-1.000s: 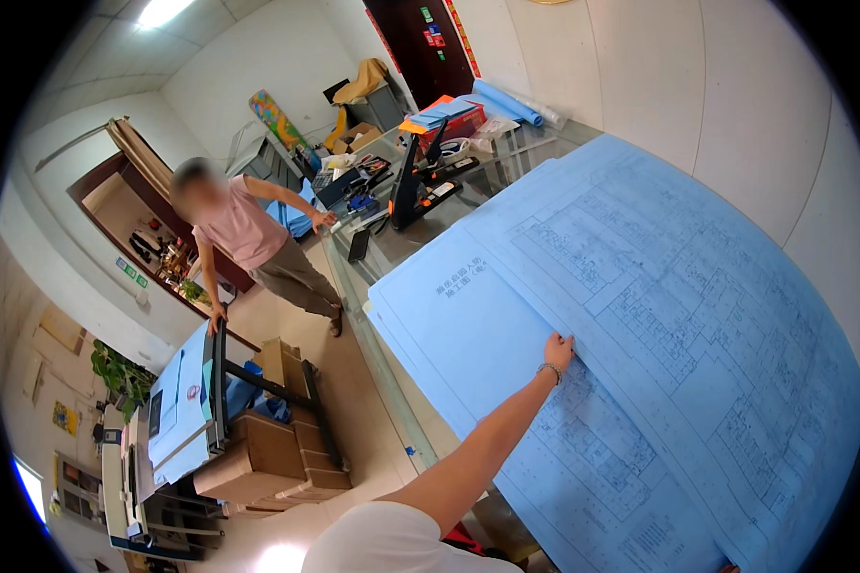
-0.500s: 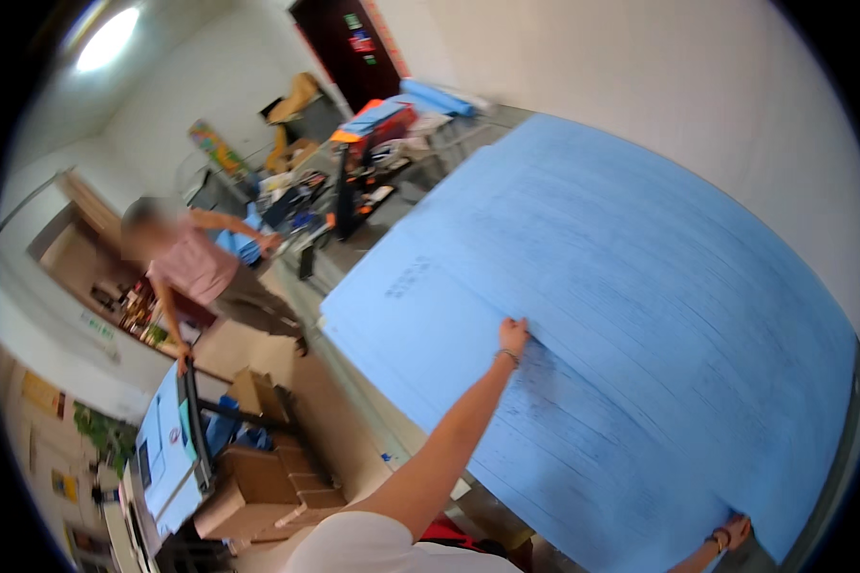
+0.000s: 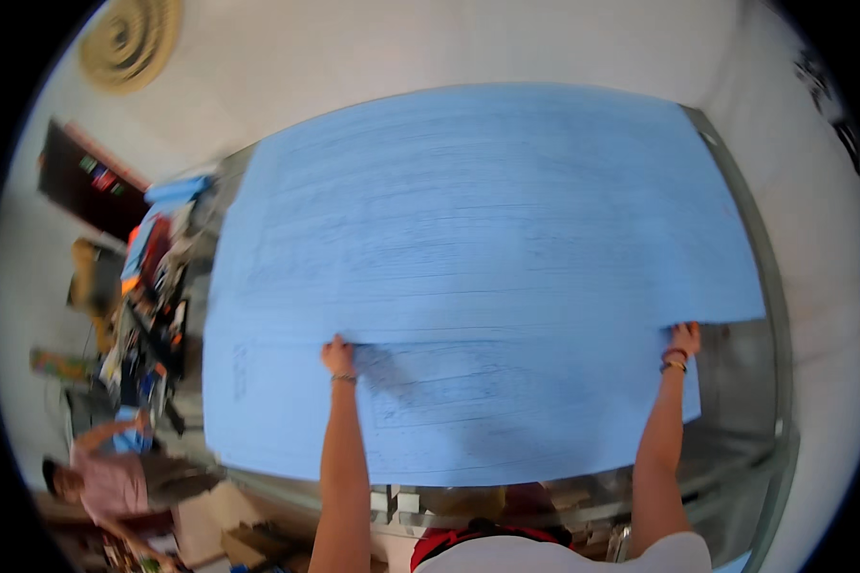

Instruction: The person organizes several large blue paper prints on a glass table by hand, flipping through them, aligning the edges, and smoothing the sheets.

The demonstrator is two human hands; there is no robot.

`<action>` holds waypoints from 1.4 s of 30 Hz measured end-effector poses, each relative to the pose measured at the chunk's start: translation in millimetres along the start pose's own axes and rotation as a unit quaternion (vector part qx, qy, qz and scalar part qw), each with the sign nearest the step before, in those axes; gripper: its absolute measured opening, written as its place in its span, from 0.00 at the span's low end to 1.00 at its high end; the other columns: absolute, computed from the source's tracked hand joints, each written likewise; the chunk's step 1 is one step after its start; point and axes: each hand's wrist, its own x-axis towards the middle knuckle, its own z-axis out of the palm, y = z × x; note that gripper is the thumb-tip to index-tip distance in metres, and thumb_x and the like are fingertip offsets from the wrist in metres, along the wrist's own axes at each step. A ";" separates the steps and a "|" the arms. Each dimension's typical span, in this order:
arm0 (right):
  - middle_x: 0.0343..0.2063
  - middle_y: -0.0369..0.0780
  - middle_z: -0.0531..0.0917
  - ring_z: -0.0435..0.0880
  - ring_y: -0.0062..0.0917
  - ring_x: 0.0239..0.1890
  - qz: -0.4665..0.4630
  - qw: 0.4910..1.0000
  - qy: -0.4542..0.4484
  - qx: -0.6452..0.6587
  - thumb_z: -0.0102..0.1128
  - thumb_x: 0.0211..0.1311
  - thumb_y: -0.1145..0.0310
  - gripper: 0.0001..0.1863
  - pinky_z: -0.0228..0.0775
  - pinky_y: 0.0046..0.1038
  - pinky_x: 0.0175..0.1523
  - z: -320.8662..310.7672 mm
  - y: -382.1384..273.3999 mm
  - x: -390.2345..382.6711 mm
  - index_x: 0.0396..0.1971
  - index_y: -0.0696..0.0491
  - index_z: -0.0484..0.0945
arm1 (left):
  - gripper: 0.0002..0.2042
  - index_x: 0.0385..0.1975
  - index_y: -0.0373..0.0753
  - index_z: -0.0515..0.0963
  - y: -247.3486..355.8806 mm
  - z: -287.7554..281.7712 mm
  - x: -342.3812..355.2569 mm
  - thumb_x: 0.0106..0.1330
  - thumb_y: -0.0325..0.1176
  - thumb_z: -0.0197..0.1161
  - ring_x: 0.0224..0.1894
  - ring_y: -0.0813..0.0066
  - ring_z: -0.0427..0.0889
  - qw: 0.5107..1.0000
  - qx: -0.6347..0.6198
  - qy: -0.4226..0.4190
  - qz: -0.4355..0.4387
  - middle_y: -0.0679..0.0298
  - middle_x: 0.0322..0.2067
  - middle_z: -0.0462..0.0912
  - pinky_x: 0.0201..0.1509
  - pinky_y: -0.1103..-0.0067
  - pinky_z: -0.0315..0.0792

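Observation:
A large blue sheet [image 3: 468, 220], marked with fine dark lines, covers most of the table in front of me. My left hand [image 3: 337, 355] is closed on the sheet left of its middle, where a dark edge or fold line begins and runs rightward. At the right, my right hand [image 3: 684, 337] grips the sheet at the inner corner of a step in its outline. Both arms reach forward, roughly level with each other. Whether this is one sheet or overlapping layers I cannot tell.
The glass table [image 3: 731, 382] has a metal frame that shows at the right and near edges. Tools and clutter [image 3: 148, 353] lie at the far left. A person [image 3: 105, 482] in pink stands at the lower left, near cardboard boxes [image 3: 248, 544]. A wall rises behind the table.
My view has swung to the right, so the table now lies square ahead and the other person sits farther down the left. Both hands keep their places on the sheet.

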 end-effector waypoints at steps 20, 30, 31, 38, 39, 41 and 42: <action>0.31 0.55 0.83 0.83 0.47 0.35 0.132 0.929 0.223 -0.265 0.66 0.53 0.51 0.25 0.75 0.41 0.42 37.2 -27.5 11.4 0.30 0.64 0.77 | 0.07 0.29 0.33 0.70 -11.7 -14.3 18.3 0.67 0.28 0.58 0.27 0.79 0.67 0.919 -0.356 -0.047 -0.163 0.67 0.21 0.69 0.31 0.78 0.67; 0.36 0.58 0.81 0.82 0.50 0.39 0.100 0.920 0.208 -0.317 0.61 0.60 0.55 0.23 0.75 0.42 0.44 40.1 -40.0 1.1 0.34 0.64 0.73 | 0.12 0.24 0.33 0.67 9.8 -10.1 9.4 0.68 0.30 0.57 0.23 0.78 0.66 0.929 -0.332 0.004 -0.163 0.64 0.20 0.70 0.25 0.79 0.64; 0.36 0.58 0.81 0.82 0.50 0.39 0.102 0.923 0.209 -0.308 0.61 0.60 0.55 0.23 0.75 0.42 0.44 41.7 -44.0 -1.8 0.34 0.64 0.73 | 0.12 0.23 0.33 0.67 13.2 -9.6 7.6 0.68 0.29 0.57 0.23 0.78 0.65 0.924 -0.339 0.018 -0.173 0.64 0.20 0.70 0.25 0.79 0.64; 0.37 0.55 0.81 0.80 0.49 0.43 0.091 0.919 0.218 -0.316 0.62 0.57 0.52 0.24 0.72 0.42 0.48 40.1 -51.6 -11.7 0.32 0.63 0.75 | 0.12 0.23 0.34 0.66 23.8 -11.9 2.7 0.70 0.29 0.54 0.22 0.77 0.65 0.920 -0.347 -0.001 -0.180 0.65 0.18 0.68 0.26 0.79 0.64; 0.36 0.55 0.81 0.80 0.48 0.42 0.062 0.917 0.218 -0.327 0.63 0.57 0.54 0.24 0.72 0.42 0.46 38.7 -50.8 -12.2 0.34 0.63 0.75 | 0.12 0.22 0.34 0.66 24.4 -11.0 2.2 0.70 0.28 0.54 0.22 0.78 0.65 0.918 -0.348 -0.002 -0.190 0.66 0.18 0.67 0.26 0.79 0.65; 0.34 0.56 0.81 0.81 0.48 0.39 0.006 0.912 0.212 -0.351 0.65 0.56 0.58 0.22 0.73 0.43 0.44 37.9 -49.4 -14.8 0.37 0.64 0.74 | 0.13 0.22 0.35 0.65 26.9 -10.5 1.3 0.70 0.28 0.54 0.21 0.78 0.64 0.910 -0.358 0.020 -0.211 0.67 0.18 0.66 0.27 0.78 0.66; 0.35 0.56 0.81 0.81 0.47 0.39 -0.019 0.897 0.224 -0.380 0.64 0.56 0.60 0.21 0.73 0.42 0.44 38.6 -48.7 -16.6 0.37 0.64 0.74 | 0.13 0.21 0.36 0.65 28.3 -10.0 0.9 0.70 0.28 0.54 0.21 0.79 0.64 0.910 -0.362 0.006 -0.203 0.68 0.18 0.66 0.27 0.78 0.67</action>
